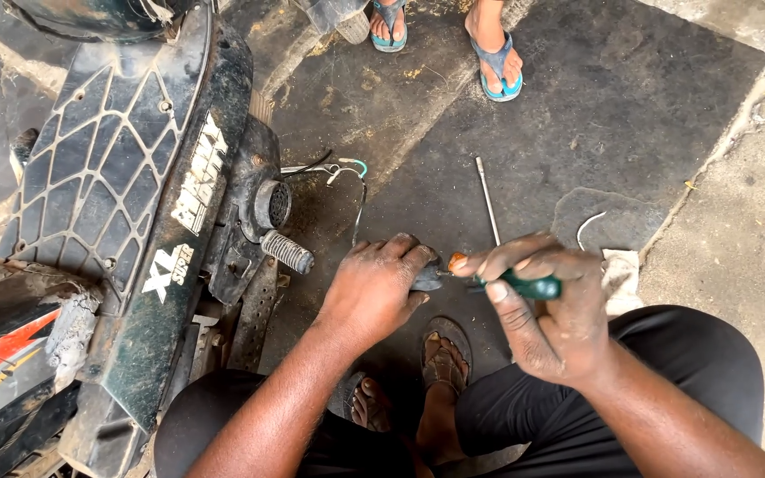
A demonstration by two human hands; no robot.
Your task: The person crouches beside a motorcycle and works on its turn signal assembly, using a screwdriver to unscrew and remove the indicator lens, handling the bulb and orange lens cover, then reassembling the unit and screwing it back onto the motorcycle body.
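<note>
My left hand (381, 285) reaches forward, palm down, fingers closed over a small dark part (427, 278) above the floor. My right hand (542, 305) is fisted on a green screwdriver (524, 285), tip at that part. A moped (126, 221) stands left; a metal rod (488, 201) lies beyond.

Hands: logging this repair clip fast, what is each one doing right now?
Left hand: closed on a small dark metal part.
Right hand: closed on a green-handled screwdriver, its tip at that part.
</note>
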